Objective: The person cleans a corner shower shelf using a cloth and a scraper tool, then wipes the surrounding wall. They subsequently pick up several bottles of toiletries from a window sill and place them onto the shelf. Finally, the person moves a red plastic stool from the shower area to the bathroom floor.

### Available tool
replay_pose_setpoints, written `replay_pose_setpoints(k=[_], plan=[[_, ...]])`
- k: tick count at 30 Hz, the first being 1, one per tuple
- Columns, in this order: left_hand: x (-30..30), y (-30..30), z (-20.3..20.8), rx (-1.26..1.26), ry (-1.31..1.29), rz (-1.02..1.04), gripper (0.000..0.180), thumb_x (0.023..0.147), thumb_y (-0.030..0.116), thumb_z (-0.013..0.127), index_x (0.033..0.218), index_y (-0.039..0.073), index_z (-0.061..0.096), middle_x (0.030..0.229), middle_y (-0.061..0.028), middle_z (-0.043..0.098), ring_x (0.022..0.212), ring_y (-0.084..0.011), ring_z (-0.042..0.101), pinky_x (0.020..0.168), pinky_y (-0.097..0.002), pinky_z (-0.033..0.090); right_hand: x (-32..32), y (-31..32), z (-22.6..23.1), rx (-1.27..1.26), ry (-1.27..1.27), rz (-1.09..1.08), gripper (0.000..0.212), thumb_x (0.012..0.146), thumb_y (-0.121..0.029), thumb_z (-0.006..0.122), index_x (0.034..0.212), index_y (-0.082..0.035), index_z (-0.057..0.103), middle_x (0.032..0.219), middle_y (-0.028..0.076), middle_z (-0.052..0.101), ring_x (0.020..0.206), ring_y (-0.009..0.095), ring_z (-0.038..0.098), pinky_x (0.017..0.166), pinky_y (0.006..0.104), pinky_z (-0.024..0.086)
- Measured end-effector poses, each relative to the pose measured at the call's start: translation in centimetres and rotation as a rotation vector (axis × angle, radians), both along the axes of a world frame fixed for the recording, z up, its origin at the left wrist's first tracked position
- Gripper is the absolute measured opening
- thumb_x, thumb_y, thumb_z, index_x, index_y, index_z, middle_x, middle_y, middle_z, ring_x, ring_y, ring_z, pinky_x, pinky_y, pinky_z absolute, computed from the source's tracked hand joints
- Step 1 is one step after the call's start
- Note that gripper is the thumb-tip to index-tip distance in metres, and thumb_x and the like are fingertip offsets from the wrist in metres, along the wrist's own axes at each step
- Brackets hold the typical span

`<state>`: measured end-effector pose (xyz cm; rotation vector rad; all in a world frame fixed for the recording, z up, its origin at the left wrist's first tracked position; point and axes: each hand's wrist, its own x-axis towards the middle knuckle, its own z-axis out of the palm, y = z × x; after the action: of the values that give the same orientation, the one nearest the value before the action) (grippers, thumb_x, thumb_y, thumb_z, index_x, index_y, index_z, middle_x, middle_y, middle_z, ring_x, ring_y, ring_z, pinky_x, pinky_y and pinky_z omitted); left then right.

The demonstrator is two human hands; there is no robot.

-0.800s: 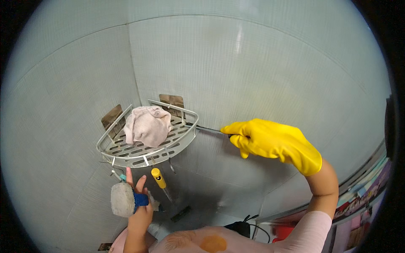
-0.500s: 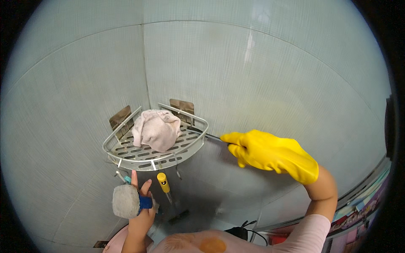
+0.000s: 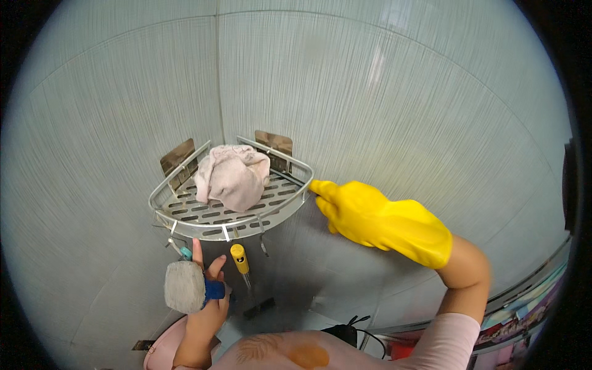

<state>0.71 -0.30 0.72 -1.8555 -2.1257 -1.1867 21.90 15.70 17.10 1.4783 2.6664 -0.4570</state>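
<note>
My left hand [image 3: 213, 311], bare, is below a metal corner shelf [image 3: 287, 213], its index finger stretched up toward the rim. Against its curled fingers sits a scrub brush with a worn grey-white pad [image 3: 184, 287] and a blue mount [image 3: 214, 290]; part of the grip is hidden. My right hand [image 3: 382, 222], in a yellow rubber glove, is closed at the shelf's right end. It pinches a thin dark rod-like tool [image 3: 290, 177], which reaches in over the slotted base; its far end is hidden. A crumpled pale pink cloth [image 3: 234, 179] lies on the shelf.
Hooks [image 3: 264, 243] hang along the shelf's front. A yellow-handled tool [image 3: 240, 259] with a dark blade-like end hangs beneath. Grey tiled walls [image 3: 370, 111] meet behind the shelf. Lower left is a pink bucket-like container [image 3: 163, 346]; a black corded item [image 3: 343, 333] is low down.
My gloved right hand has moved left, up to the shelf's rim, pushing the thin tool further in. The view has shifted slightly. My left hand keeps its pose beneath the shelf.
</note>
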Motion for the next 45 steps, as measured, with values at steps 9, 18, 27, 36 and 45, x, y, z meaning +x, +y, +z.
replay_pose_setpoints(k=[9,18,27,36,45], plan=[[-0.6,0.4,0.1,0.089,0.136,-0.012,0.033,0.074,-0.007,0.057,0.103,0.006,0.063,0.144,-0.0243,0.029,0.09,-0.031,0.055,0.079,-0.0363,0.043,1.1,0.4,0.5,-0.025,0.033,0.065,0.042,0.094,-0.028,0.042,0.134,-0.013,0.043,0.07,0.011,0.064,0.063,0.026,0.062,0.063,0.0339,0.049],[-0.3,0.5,-0.4,0.047,0.031,0.005,0.028,0.077,-0.005,0.054,0.1,0.007,0.062,0.146,-0.0208,0.027,0.103,-0.0347,0.049,0.087,-0.0378,0.039,1.2,0.4,0.4,-0.086,0.051,0.061,0.042,0.094,-0.027,0.042,0.133,-0.012,0.045,0.072,0.011,0.064,0.071,0.027,0.063,0.07,0.0347,0.048],[-0.3,0.6,0.0,0.118,0.199,0.02,0.031,0.073,-0.006,0.059,0.101,0.006,0.063,0.144,-0.0232,0.028,0.102,-0.0333,0.053,0.084,-0.0386,0.042,0.9,1.1,1.5,-0.123,0.125,-0.068,0.04,0.095,-0.029,0.04,0.129,-0.009,0.048,0.074,0.007,0.066,0.071,0.022,0.061,0.068,0.0339,0.047],[0.2,-0.1,0.8,0.073,0.01,-0.034,0.031,0.073,-0.012,0.053,0.101,0.0,0.062,0.145,-0.02,0.029,0.106,-0.0322,0.053,0.086,-0.0352,0.043,2.3,0.9,1.3,-0.016,-0.006,0.015,0.038,0.095,-0.03,0.04,0.124,-0.008,0.051,0.074,0.012,0.066,0.074,0.029,0.063,0.071,0.0345,0.047],[0.1,-0.3,1.0,0.052,0.023,-0.039,0.035,0.073,-0.011,0.052,0.105,0.001,0.06,0.144,-0.0203,0.03,0.099,-0.033,0.054,0.086,-0.0375,0.043,1.6,1.4,2.5,-0.039,-0.028,0.128,0.039,0.095,-0.034,0.039,0.124,-0.01,0.052,0.068,0.009,0.062,0.072,0.024,0.061,0.068,0.0347,0.047]])
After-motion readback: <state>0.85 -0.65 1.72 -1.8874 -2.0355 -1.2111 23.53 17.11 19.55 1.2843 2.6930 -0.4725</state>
